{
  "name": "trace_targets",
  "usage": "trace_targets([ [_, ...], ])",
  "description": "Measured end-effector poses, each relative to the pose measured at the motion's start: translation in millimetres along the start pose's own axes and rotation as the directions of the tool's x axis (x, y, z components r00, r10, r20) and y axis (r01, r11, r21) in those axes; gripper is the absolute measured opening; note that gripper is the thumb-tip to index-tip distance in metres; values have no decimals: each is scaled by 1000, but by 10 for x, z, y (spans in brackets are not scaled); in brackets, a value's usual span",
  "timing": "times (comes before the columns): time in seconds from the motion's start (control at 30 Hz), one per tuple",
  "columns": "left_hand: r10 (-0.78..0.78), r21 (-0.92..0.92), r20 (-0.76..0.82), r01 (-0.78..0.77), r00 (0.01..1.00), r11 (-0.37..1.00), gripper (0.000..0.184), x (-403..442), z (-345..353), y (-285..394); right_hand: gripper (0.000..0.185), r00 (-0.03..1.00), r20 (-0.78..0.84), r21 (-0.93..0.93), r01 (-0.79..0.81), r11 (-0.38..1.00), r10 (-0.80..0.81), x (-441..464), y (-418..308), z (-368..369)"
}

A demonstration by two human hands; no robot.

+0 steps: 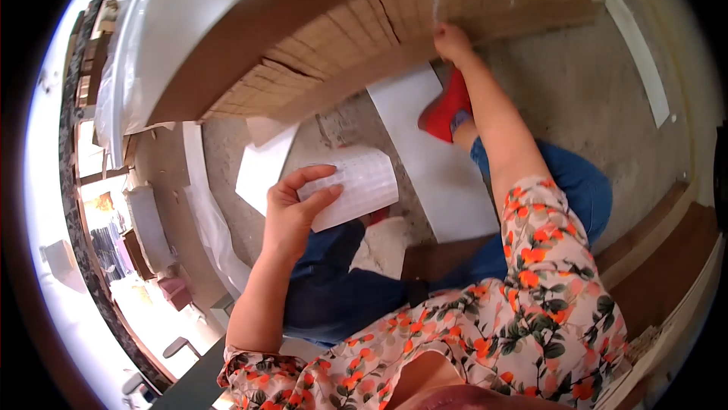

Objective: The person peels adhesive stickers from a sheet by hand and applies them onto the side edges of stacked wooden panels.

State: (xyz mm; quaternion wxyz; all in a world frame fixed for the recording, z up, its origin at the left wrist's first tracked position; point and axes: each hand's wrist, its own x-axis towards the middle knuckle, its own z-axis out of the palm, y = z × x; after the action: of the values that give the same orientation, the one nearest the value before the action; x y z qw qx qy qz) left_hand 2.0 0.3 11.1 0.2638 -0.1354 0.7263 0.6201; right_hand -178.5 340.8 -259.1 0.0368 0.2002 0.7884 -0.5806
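Observation:
My left hand (292, 205) pinches a curled white sheet (356, 186) between thumb and fingers; rows of small marks cover the sheet. My right hand (453, 42) is reached out to the brown slatted or stacked surface (341, 39), touching or close to its lower part. Its fingers are bent together, and anything between them is too small to make out. A red shoe (447, 107) shows just below my right hand, beside a long white board or sheet (432, 152) on the floor.
Another white sheet (265, 167) lies on the floor at the left, with crumpled translucent plastic (212, 236) nearby. A white strip (637, 54) lies at the upper right. A brown board (663, 258) is at the right, and a stool (178, 347) stands at the lower left.

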Motion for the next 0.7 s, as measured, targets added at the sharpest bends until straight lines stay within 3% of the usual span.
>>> trace_targets([
  [0.03,27,10,-15,-27,1000,1000,21,-5,-6,0,38,995,73,-19,-70,997,71,-117,-125,-83],
  [0.07,30,37,-47,-28,998,999,21,267,27,-101,40,991,12,73,-137,988,137,-95,-26,67],
  [0.1,72,20,-60,-71,996,997,18,320,34,-94,42,993,62,184,-110,977,100,-87,26,81],
  [0.13,141,6,-72,-141,987,990,15,401,13,-132,39,988,135,215,-105,971,77,-83,81,111],
  [0.2,164,-8,-73,-165,984,986,13,535,8,-97,24,988,118,291,-128,948,97,-370,-156,223],
  [0.27,246,-7,-70,-247,967,969,13,728,21,-79,22,976,216,348,-71,935,-6,-577,-167,332],
  [0.33,338,27,-81,-337,937,941,14,861,71,-95,20,948,317,147,-22,989,-26,-720,85,422],
  [0.37,356,25,-101,-355,929,935,15,906,82,-93,22,945,292,-101,183,978,-147,-735,361,449],
  [0.4,374,-13,-118,-378,920,926,14,908,89,-83,25,921,288,-345,355,869,-262,-785,576,403],
  [0.43,390,-50,-135,-399,911,915,13,913,85,-68,33,951,258,-681,303,667,-169,-966,497,264],
  [0.47,403,-87,-154,-419,902,904,12,919,74,-58,41,979,184,-910,205,360,-93,-1157,392,127],
  [0.53,438,-125,-202,-467,876,875,14,887,74,-38,53,941,75,-935,-48,351,331,-1003,752,-100],
  [0.6,466,-146,-261,-511,846,847,15,834,70,-10,58,927,138,-955,31,294,349,-1135,581,-202],
  [0.7,497,-175,-353,-578,793,797,21,938,-36,-118,63,963,133,-969,78,234,233,-1401,488,-237],
])
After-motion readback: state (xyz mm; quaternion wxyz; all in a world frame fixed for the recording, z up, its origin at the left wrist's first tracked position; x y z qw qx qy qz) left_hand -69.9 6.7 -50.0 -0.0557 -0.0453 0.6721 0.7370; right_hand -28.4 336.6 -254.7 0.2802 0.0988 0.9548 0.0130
